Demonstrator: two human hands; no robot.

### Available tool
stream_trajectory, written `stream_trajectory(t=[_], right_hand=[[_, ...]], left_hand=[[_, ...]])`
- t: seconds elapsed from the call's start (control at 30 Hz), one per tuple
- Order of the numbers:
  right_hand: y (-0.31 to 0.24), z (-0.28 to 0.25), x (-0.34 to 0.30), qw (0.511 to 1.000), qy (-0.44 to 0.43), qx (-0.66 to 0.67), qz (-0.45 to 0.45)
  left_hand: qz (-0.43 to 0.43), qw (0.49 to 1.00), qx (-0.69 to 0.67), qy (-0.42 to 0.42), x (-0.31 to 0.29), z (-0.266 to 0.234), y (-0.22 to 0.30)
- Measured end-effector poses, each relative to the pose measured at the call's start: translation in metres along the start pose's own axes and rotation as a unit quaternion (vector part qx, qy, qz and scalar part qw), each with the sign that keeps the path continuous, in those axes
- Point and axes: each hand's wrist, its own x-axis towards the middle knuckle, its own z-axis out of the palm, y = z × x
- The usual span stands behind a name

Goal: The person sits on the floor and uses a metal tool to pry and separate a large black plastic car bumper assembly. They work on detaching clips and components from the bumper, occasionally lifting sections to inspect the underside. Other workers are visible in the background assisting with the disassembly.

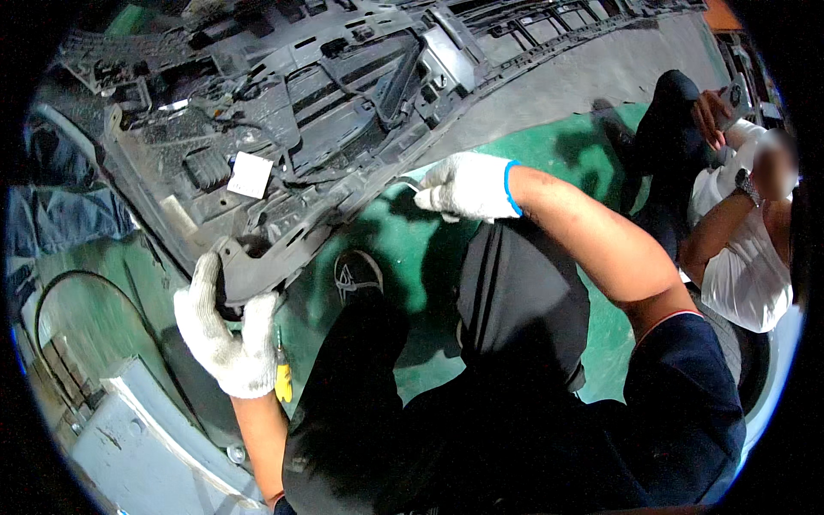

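Observation:
A large dusty black plastic car panel, perhaps a bumper, fills the upper left, with ribs, slots and cables. My left hand, in a white knit glove, is closed around its near corner, thumb and fingers on either side. My right hand, gloved in white with a blue cuff, is closed near the panel's front edge. A thin, pale, curved tip shows at its fingers; what they hold is too small to name. Beside my left hand is a screwdriver with a yellow handle; whether it touches the glove I cannot tell.
A white paper label lies on the panel. Below is a green floor, where my shoe rests. To the right sits another person in a white shirt. A light blue-grey panel stands at lower left, near a thin curved cable.

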Motion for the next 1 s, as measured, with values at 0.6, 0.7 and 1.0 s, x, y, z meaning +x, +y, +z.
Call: stream_trajectory(t=[0.6,0.7,1.0], right_hand=[[0.084,-0.050,0.016,0.955,0.184,-0.235,0.008],[0.072,-0.054,0.012,0.975,0.139,-0.170,0.034],[0.070,-0.070,0.023,0.973,0.095,-0.197,0.078]], left_hand=[[-0.064,0.988,-0.131,0.043,-0.003,0.015,0.001],[-0.064,0.990,-0.121,0.040,-0.004,0.014,-0.001],[-0.060,0.986,-0.148,0.053,-0.006,0.018,-0.004]])
